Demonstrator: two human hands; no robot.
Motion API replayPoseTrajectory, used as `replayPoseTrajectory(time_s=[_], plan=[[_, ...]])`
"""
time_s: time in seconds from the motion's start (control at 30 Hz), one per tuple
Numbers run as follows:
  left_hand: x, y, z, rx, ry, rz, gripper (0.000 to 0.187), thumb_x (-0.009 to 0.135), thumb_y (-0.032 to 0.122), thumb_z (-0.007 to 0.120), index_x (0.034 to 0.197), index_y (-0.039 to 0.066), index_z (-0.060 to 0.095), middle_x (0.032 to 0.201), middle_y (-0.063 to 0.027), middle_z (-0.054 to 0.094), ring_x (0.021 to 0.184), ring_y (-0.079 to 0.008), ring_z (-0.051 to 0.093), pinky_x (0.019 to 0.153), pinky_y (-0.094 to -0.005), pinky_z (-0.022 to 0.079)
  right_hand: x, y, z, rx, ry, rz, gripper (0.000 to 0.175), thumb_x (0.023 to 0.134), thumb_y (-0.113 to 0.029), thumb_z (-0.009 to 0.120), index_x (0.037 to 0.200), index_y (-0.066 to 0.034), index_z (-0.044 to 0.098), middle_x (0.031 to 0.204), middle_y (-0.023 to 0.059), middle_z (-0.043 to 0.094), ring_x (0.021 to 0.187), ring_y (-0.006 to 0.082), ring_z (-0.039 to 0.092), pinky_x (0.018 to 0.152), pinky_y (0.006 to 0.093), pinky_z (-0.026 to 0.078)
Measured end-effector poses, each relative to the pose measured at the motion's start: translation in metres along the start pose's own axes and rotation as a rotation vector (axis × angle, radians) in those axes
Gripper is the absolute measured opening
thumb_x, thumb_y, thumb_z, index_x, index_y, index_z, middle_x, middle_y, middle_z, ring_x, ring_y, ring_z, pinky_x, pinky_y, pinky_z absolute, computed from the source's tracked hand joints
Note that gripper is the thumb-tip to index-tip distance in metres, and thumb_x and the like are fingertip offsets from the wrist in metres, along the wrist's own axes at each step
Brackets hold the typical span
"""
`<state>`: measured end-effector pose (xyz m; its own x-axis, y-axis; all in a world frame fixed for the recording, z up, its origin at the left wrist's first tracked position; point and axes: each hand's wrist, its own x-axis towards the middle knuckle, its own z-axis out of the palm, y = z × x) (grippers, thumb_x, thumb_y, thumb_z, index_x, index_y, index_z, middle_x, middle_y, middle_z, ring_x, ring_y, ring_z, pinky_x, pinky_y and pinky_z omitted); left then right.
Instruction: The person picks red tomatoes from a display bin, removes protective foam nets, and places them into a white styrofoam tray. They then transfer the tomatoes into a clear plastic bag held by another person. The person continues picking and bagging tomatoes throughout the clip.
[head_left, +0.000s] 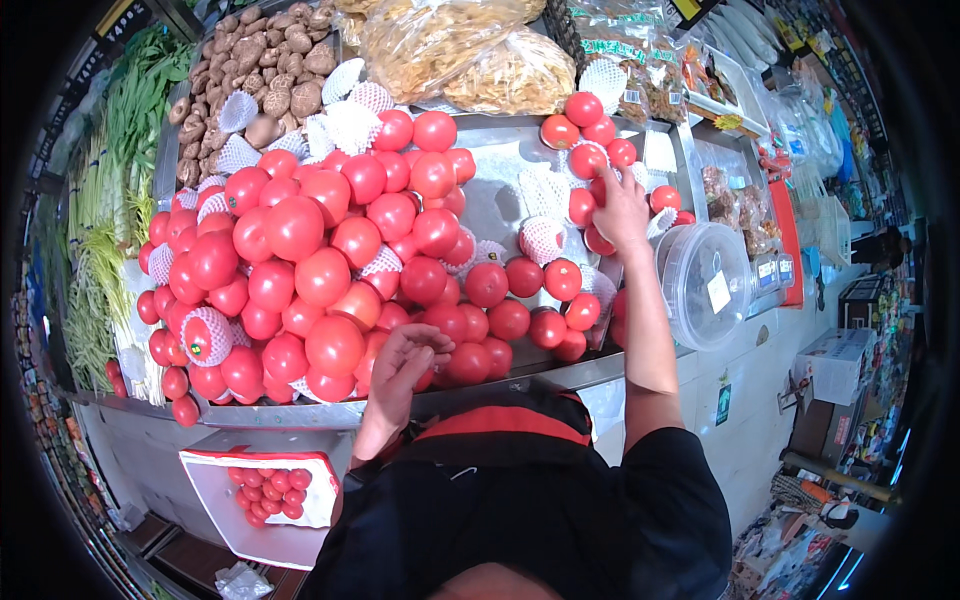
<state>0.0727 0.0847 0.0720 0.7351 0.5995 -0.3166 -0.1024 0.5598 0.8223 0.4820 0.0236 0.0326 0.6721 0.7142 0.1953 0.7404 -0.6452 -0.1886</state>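
Observation:
A large pile of red tomatoes (294, 227) covers the left and middle of a metal display counter (491, 169). My right hand (622, 208) reaches over a smaller group of tomatoes (583, 109) at the counter's right side. Its fingertips touch tomatoes there; whether they grip one is hidden. Near the front edge, my left hand (401, 369) hovers beside the big pile, palm turned inward, fingers loosely curled and thumb apart, with nothing visible in it. White foam net sleeves (544, 191) lie among the tomatoes, and one netted tomato (543, 239) sits between the two groups.
Shiitake mushrooms (271, 64) and bagged dried food (457, 56) border the far side. Leafy greens (139, 90) stand at left. A round clear plastic tub (703, 285) is right of my forearm. Below the counter, a white foam box (206, 491) holds more tomatoes.

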Motion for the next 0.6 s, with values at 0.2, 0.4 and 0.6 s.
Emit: replayPoseTrajectory(time_s=[0.2, 0.4, 0.6], plan=[[0.008, 0.000, 0.005, -0.004, -0.072, 0.026, 0.027, 0.102, 0.008, 0.052, 0.127, 0.000, 0.053, 0.120, -0.0127, 0.063, 0.115, -0.0226, 0.063, 0.098, -0.0360, 0.052, 0.018, 0.034, 0.001, 0.127, -0.228, 0.050, 0.074, 0.064, -0.021, 0.084, 0.131, -0.0189, 0.054, 0.114, 0.0216, 0.063, 0.109, 0.0425, 0.064, 0.090, 0.0509, 0.053], [0.003, -0.002, -0.002, -0.043, -0.028, 0.019, 0.027, 0.102, 0.008, 0.053, 0.128, 0.000, 0.053, 0.120, -0.0120, 0.063, 0.114, -0.0212, 0.064, 0.097, -0.0340, 0.052, 0.013, -0.014, -0.011, 0.511, 0.028, 0.162, 0.075, 0.064, -0.021, 0.081, 0.132, -0.0117, 0.051, 0.126, 0.0226, 0.049, 0.116, 0.0401, 0.057, 0.101, 0.0462, 0.048], [0.005, 0.000, -0.001, -0.077, -0.083, 0.037, 0.028, 0.103, 0.008, 0.055, 0.129, 0.001, 0.052, 0.121, -0.0076, 0.061, 0.116, -0.0164, 0.061, 0.101, -0.0302, 0.049, 0.048, -0.134, -0.014, 0.768, 0.103, -0.220, 0.075, 0.067, -0.020, 0.087, 0.133, -0.0104, 0.053, 0.125, 0.0161, 0.045, 0.116, 0.0323, 0.055, 0.103, 0.0444, 0.048]])
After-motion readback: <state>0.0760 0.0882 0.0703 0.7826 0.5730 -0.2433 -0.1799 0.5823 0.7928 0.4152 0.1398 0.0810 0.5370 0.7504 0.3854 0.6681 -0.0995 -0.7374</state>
